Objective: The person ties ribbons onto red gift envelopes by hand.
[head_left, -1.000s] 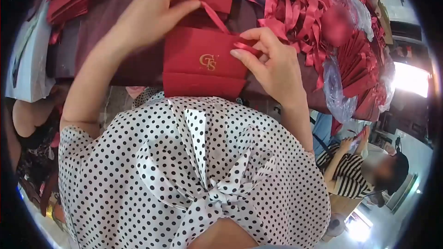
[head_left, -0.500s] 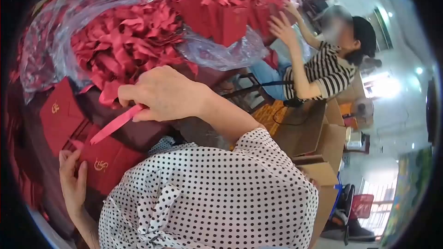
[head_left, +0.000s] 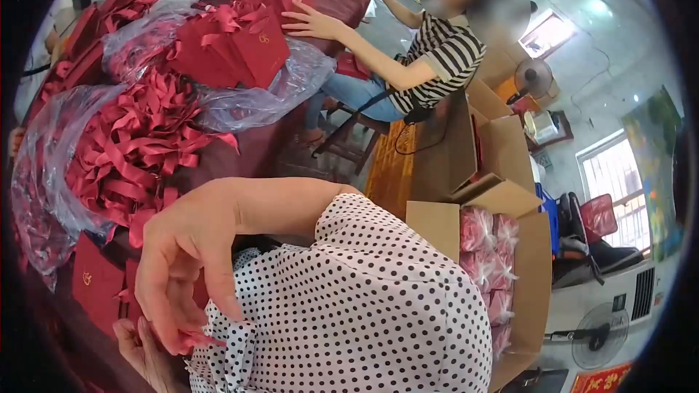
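My right hand (head_left: 186, 262) is bent downward, low in front of my shirt. Its fingertips are closed on a pinkish-red ribbon (head_left: 195, 341). Just below and left, my left hand (head_left: 142, 353) is partly covered by it, with its fingers up against a red gift pouch (head_left: 132, 280). Most of that pouch is hidden behind my right hand. Another red pouch with a gold emblem (head_left: 95, 280) lies flat to the left. Beyond my hands, a heap of loose red ribbons (head_left: 135, 138) rests in clear plastic (head_left: 44, 167).
A co-worker in a striped top (head_left: 444, 54) sits across, one hand (head_left: 313, 23) at a pile of red bags (head_left: 255, 51). On my right stand open cardboard boxes (head_left: 535, 284), one holding wrapped pink packets (head_left: 480, 262). The dark red tablecloth (head_left: 251, 153) shows between.
My right hand has come down and toward me with the ribbon, now over my left hand. The view has swung right, bringing the box of packets into sight.
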A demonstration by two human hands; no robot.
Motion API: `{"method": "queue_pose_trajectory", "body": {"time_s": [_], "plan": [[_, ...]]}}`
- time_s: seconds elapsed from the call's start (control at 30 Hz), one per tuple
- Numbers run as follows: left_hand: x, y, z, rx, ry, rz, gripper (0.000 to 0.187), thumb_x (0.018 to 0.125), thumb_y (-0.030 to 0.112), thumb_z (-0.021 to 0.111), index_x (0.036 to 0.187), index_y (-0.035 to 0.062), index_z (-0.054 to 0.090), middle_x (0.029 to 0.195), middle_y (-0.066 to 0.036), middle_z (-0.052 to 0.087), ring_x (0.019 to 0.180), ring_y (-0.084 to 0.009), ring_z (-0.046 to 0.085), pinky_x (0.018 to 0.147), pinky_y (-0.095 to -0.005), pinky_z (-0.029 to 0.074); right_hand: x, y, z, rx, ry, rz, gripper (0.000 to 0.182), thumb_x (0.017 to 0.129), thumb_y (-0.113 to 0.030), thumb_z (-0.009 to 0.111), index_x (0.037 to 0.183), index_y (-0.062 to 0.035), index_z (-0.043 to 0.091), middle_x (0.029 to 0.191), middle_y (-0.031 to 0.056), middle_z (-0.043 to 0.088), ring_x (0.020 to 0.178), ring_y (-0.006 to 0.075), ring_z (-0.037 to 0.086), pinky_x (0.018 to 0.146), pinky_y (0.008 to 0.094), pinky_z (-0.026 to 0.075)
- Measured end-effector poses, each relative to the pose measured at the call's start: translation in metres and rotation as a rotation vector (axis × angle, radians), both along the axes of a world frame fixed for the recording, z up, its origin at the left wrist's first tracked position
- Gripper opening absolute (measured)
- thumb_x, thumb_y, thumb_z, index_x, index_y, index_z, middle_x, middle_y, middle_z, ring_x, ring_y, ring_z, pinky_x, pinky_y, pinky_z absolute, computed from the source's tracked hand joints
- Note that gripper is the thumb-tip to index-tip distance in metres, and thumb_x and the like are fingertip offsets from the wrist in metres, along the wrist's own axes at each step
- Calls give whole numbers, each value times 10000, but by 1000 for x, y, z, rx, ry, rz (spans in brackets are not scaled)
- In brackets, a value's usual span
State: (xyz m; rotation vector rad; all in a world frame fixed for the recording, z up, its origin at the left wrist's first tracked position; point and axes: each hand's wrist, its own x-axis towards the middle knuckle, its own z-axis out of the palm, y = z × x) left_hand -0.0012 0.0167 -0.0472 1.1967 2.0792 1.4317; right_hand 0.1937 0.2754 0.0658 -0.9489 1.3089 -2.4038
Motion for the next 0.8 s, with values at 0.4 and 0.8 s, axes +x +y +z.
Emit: {"method": "queue_pose_trajectory", "body": {"time_s": [0.4, 0.8], "plan": [[24, 7, 23, -2, -337, 91, 115, 932, 157, 570, 870, 61, 549, 778, 20, 520, 644, -89, 428, 558, -214, 358, -55, -34, -38, 702, 586, -1107, 111, 731, -189, 740, 799, -101, 732, 848, 63, 599, 761, 241, 604, 662, 335, 479], [9, -20, -3, -74, -725, 79, 228, 948, 126, 532, 1164, 53, 527, 987, -39, 546, 818, -113, 494, 732, -255, 431, -71, -76, -79, 648, 166, -863, 162, 727, -193, 735, 842, -81, 719, 751, 90, 689, 697, 229, 667, 629, 341, 511]]}}
